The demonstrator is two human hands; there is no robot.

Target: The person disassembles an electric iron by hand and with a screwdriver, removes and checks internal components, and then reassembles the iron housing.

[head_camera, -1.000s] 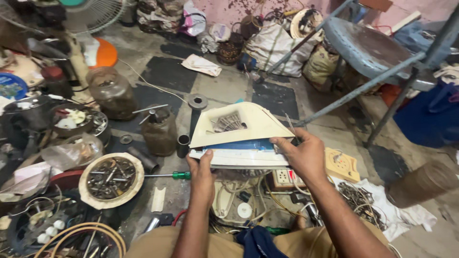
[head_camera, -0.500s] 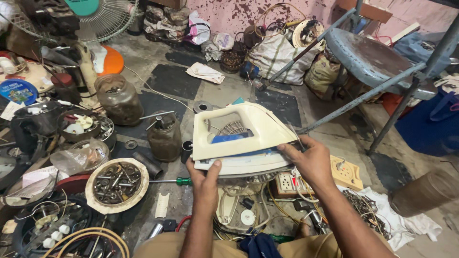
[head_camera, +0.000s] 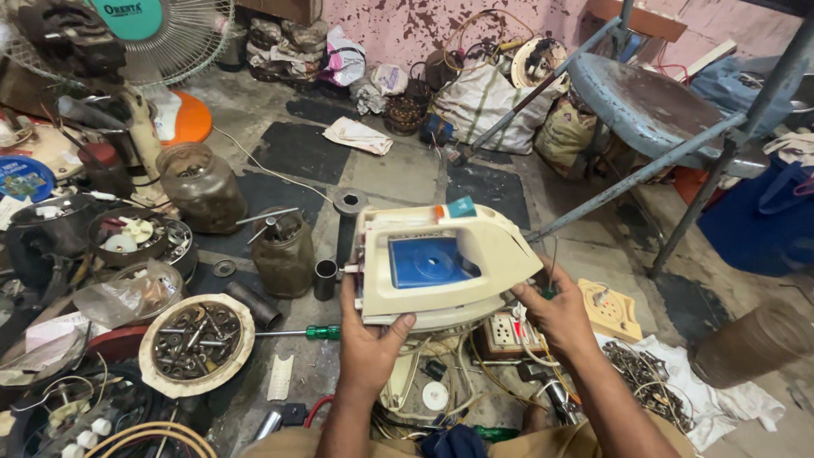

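Bowl (head_camera: 197, 343) of screws and a screwdriver (head_camera: 297, 332) lie on the floor at left. Left hand (head_camera: 370, 342) has its fingers clenched on the rear of the iron (head_camera: 441, 263), held above the clutter; right hand (head_camera: 553, 312) grips its underside beside a socket board (head_camera: 505, 332).

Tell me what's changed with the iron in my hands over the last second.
The cream plastic iron with the blue panel has been turned over: its flat underside, with small parts lying on it, faced up before; now the blue-panelled body faces up. The left hand and right hand kept their grip. The green-handled screwdriver stayed put.
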